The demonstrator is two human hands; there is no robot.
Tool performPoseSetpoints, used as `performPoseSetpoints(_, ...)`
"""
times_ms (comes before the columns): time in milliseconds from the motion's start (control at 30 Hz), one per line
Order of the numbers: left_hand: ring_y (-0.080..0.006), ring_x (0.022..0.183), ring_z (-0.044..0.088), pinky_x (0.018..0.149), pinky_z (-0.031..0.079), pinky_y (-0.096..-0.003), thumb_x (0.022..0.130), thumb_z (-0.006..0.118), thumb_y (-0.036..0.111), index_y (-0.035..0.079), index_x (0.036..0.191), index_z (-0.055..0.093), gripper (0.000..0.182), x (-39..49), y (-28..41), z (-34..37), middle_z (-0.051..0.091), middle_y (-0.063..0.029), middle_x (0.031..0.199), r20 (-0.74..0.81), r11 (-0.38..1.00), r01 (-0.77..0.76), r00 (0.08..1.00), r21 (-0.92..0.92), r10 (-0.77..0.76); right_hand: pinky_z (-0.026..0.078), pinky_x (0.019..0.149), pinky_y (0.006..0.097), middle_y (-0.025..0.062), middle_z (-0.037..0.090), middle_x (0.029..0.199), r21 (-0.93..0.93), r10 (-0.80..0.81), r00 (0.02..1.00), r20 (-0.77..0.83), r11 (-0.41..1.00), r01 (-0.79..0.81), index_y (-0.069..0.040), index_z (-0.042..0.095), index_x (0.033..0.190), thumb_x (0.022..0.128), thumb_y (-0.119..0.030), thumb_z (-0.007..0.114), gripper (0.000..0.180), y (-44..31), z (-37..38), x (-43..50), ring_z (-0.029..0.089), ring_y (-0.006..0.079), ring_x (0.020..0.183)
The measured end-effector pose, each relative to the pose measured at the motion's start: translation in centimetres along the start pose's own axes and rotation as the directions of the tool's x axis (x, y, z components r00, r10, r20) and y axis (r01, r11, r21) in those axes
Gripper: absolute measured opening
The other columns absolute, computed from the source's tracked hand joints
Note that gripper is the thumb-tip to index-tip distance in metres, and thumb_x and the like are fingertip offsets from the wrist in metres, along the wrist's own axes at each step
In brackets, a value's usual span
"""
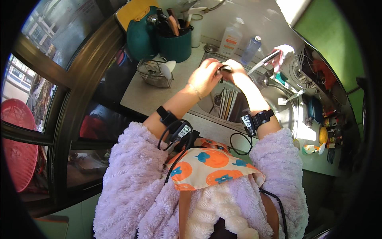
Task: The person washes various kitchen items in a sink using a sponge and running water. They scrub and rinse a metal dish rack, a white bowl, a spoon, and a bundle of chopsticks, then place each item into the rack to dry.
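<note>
Over the left basin of a steel sink (206, 111), my left hand (206, 77) and my right hand (235, 71) meet. Between them they grip a small dark object (225, 69) with a shiny surface; its kind cannot be told, as fingers cover much of it. Several chopsticks or similar thin sticks (228, 103) lie side by side in the basin below. A faucet (265, 78) stands to the right of my right hand, with a long spout reaching towards that hand.
Behind the sink stand a large bottle (231, 40) and a blue clear bottle (251, 49). A wire rack (153, 74) and a green utensil holder (175, 46) are on the left counter. A white-headed brush (283, 101) lies at the right basin; spice bottles (333, 139) stand farther right.
</note>
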State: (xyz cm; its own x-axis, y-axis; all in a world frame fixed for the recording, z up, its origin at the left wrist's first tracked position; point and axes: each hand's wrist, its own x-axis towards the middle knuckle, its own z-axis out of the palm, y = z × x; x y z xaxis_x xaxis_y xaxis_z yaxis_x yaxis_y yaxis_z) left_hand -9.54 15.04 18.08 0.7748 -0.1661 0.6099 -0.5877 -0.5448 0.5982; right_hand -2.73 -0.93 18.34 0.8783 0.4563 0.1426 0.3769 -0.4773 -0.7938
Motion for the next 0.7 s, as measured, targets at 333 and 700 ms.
performPoseSetpoints(333,-0.0187,0.072,0.054,0.061,0.048,-0.0274,0.076,0.056,0.001,0.005,0.099,0.053,0.024,-10.9,-10.5,-11.9,0.046,-0.0114,0.107,-0.374,0.829,0.559,0.765,-0.018,-0.524,0.046,0.054,0.0215,0.0044,0.059,0.073,0.652,-0.07,0.994,-0.085,0.75,0.109,-0.003,0.056,0.088,0.072,-0.006,0.07,0.022,-8.8,8.7,9.1,0.054,0.0097,0.058)
performPoseSetpoints(700,-0.0344,0.107,0.041,0.089,0.033,-0.044,0.064,0.07,0.015,0.012,0.121,0.037,0.066,-8.6,-12.0,-7.5,0.037,-0.0159,0.119,-0.274,0.914,0.274,0.942,0.299,-0.193,0.049,0.064,0.0281,0.0084,0.062,0.078,0.001,-0.059,0.956,0.288,0.998,0.061,-0.001,0.06,0.092,0.066,-0.018,0.073,0.033,-5.0,17.5,16.1,0.06,0.0144,0.069)
